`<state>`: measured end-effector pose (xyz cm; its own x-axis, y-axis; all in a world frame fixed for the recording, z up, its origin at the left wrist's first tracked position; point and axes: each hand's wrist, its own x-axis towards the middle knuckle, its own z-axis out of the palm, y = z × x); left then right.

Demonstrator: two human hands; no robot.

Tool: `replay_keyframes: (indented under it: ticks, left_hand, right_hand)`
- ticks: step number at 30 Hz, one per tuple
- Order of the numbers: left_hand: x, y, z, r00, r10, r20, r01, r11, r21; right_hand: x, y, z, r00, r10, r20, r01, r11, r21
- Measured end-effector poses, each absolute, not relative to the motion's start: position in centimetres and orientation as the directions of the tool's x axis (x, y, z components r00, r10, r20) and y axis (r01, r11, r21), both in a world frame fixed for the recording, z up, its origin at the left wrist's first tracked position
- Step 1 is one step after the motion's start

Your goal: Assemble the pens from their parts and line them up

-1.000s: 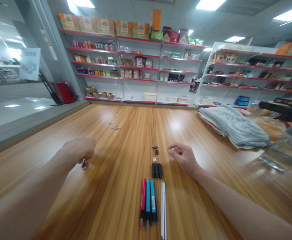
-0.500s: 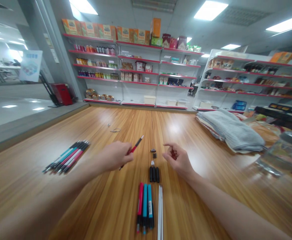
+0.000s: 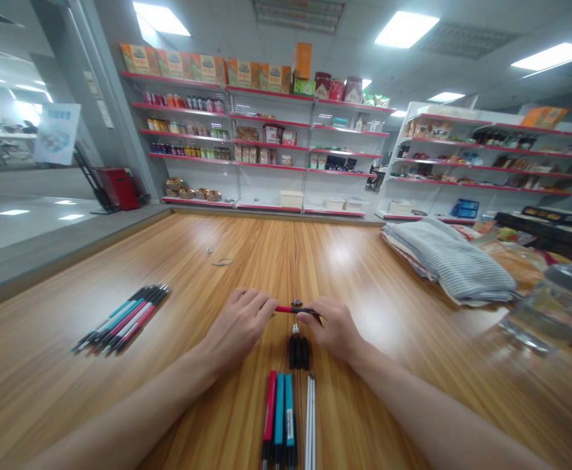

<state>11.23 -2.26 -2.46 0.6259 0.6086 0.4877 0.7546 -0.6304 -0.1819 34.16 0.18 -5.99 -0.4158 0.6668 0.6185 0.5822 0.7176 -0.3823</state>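
Observation:
A red pen (image 3: 284, 309) with a black end lies level between my two hands above the table. My left hand (image 3: 246, 320) is closed round its red end, and my right hand (image 3: 332, 326) grips the black end. Just beneath are small dark parts (image 3: 296, 302), partly hidden by the pen. Nearer to me lie several black grips (image 3: 299, 352) with small white pieces at their far end. Below them are a red pen barrel (image 3: 270, 405), blue pen barrels (image 3: 284, 408) and thin white refills (image 3: 310, 418) in rows.
A bundle of pens (image 3: 124, 318) lies on the left of the wooden table (image 3: 207, 405). Farther back is a small loop (image 3: 222, 262). Folded cloths (image 3: 454, 261) and a clear jar (image 3: 542, 310) stand on the right. Stocked shelves (image 3: 266, 140) rise behind.
The pen has turned from slanting to level. My right hand has moved left and closed on its black end; my left hand has shifted right.

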Motion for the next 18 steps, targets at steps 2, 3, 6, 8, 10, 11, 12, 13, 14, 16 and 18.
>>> replay_keyframes:
  ticks: [2,3,6,8,10,11,12,13,14,16,18]
  left_hand:
    - [11.6,-2.6,-2.3,0.637,0.603,0.480,0.746,-0.639,-0.187]
    - [11.8,-2.7,-2.4,0.648,0.594,0.476,0.734,-0.655,-0.181]
    - [12.5,-2.7,-3.2,0.667,0.562,0.489,0.694,-0.708,-0.132]
    - [12.7,-2.3,-4.0,0.666,0.558,0.495,0.683,-0.723,-0.102]
    - [12.9,-2.0,-4.5,0.663,0.585,0.466,0.692,-0.717,-0.084]
    - [12.9,-1.9,-4.7,0.662,0.605,0.442,0.700,-0.711,-0.075]
    - [12.9,-1.9,-4.8,0.659,0.627,0.415,0.708,-0.703,-0.063]
    - [12.9,-1.8,-4.9,0.656,0.645,0.391,0.715,-0.698,-0.048]
    - [12.9,-1.8,-5.0,0.653,0.661,0.370,0.720,-0.694,-0.029]
    - [12.9,-1.9,-5.2,0.644,0.685,0.342,0.723,-0.690,0.021]
    - [12.9,-1.8,-5.5,0.629,0.699,0.339,0.718,-0.690,0.092]
  right_hand:
    - [33.9,-0.1,-5.9,-0.436,0.664,0.607,0.600,0.717,-0.354]
    - [33.8,-0.2,-5.8,-0.451,0.661,0.600,0.603,0.721,-0.341]
    - [33.7,-0.4,-5.6,-0.493,0.644,0.584,0.580,0.744,-0.332]
    - [33.9,-0.4,-5.5,-0.505,0.643,0.575,0.553,0.753,-0.356]
    - [34.0,-0.3,-5.6,-0.507,0.653,0.563,0.540,0.750,-0.383]
    - [34.0,-0.3,-5.6,-0.507,0.659,0.556,0.539,0.745,-0.393]
    - [34.0,-0.3,-5.7,-0.505,0.664,0.551,0.540,0.741,-0.398]
    - [34.0,-0.3,-5.7,-0.505,0.666,0.549,0.541,0.740,-0.399]
    - [34.0,-0.4,-5.8,-0.505,0.664,0.551,0.541,0.741,-0.398]
    - [33.9,-0.6,-5.8,-0.504,0.655,0.563,0.540,0.747,-0.386]
    - [33.9,-0.8,-5.8,-0.512,0.630,0.584,0.540,0.765,-0.352]
